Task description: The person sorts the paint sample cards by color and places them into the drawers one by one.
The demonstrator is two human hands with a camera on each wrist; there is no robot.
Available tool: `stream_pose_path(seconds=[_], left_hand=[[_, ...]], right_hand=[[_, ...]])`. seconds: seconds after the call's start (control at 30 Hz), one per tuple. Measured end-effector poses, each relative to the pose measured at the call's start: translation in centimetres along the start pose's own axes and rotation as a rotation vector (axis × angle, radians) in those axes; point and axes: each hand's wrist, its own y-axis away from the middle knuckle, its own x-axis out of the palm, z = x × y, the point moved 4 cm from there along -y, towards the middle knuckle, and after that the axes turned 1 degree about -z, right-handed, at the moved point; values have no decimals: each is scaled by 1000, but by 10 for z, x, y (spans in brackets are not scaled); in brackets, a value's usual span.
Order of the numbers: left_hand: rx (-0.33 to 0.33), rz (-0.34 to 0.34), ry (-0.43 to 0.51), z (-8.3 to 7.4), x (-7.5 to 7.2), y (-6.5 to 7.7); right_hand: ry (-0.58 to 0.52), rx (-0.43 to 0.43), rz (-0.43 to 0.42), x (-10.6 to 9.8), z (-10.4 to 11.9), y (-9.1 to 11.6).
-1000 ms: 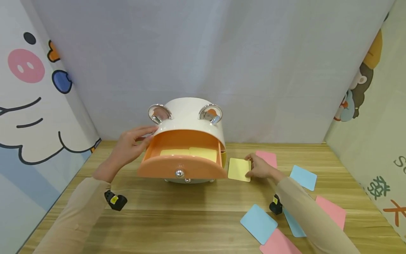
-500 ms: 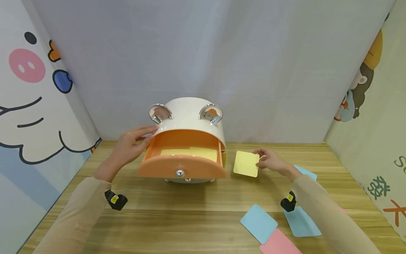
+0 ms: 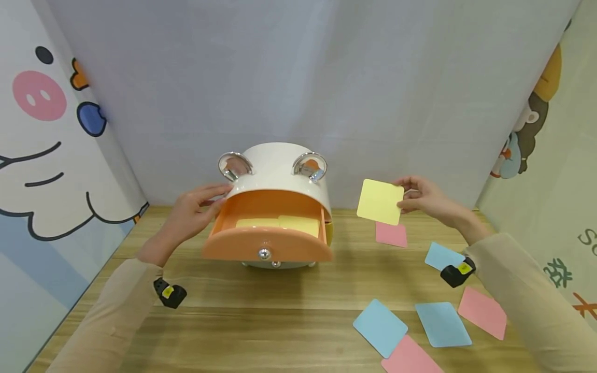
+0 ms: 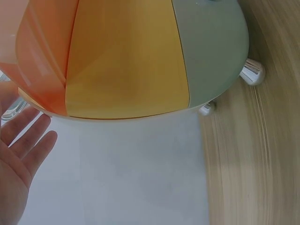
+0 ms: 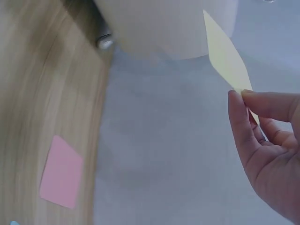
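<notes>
My right hand (image 3: 430,199) pinches a yellow square card (image 3: 380,202) by its right edge, raised above the table. In the right wrist view, thumb and fingertips meet on the card (image 5: 227,58), which stands nearly edge-on. A white drawer box (image 3: 277,163) with two silver ears has its orange top drawer (image 3: 289,247) pulled out. Yellow cards (image 3: 300,225) lie inside that drawer. My left hand (image 3: 191,212) rests its fingertips against the box's left side, by the upper rim. In the left wrist view, the fingers of the left hand (image 4: 21,154) extend loosely beside the box.
A pink card (image 3: 391,235) lies behind on the right, below the raised card. Blue cards (image 3: 443,324) and more pink cards (image 3: 482,312) are scattered at the front right of the wooden table (image 3: 210,331). A grey-white backdrop (image 3: 396,103) rises behind.
My right hand has lifted the yellow card off the table, carrying it up and to the right. More of the loose cards show now. The left hand has stayed at the box.
</notes>
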Motion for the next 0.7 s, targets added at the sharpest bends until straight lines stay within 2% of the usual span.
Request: stream_pose_path(seconds=[0.13, 0.27, 0.47, 0.7], left_hand=[[3, -1, -1, 1, 0, 0], [-5, 4, -11, 2, 0, 1], [-5, 5, -26, 1, 0, 1], [8, -4, -22, 0, -1, 1]], right_hand=[[-1, -54, 16, 0, 28, 2], [-12, -90, 36, 9, 51, 2], [-43, -126, 86, 37, 78, -2], [-101, -162, 71, 77, 98, -12]])
